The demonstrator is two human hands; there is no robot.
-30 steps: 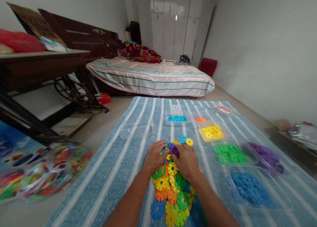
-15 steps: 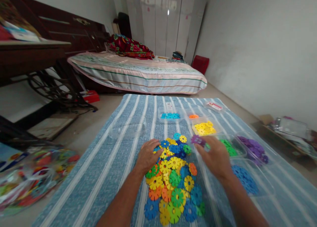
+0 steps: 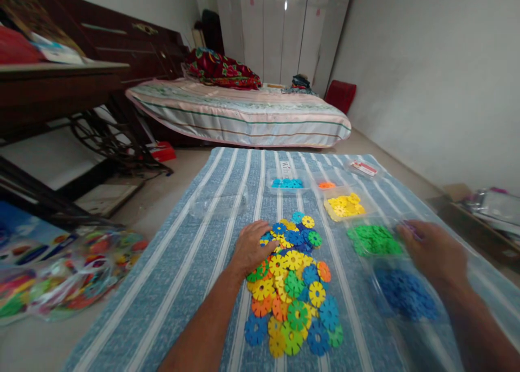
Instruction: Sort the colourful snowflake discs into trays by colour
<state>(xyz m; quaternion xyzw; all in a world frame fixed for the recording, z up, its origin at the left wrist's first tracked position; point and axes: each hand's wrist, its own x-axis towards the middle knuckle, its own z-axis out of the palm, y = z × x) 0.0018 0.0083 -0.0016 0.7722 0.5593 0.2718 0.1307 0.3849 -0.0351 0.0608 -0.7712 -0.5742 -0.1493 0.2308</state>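
Observation:
A loose pile of notched plastic snowflake discs in yellow, blue, green and orange lies on the striped cloth. My left hand rests at the pile's upper left edge, fingers stretched over the discs and holding none. Off to the right, my right hand is smeared by motion, with a purple snowflake disc at its fingertips. It hides most of the box of purple discs. Beside it are a clear box of green discs and a box of blue discs.
Further back stand boxes of yellow discs, light blue discs and orange discs. A clear empty box sits left of them, a small labelled box at the far right. Bagged toys lie left of the table.
My right hand has moved right with the purple disc, from beside the pile to the purple box. My left hand stays on the pile. The whole view has shifted slightly.

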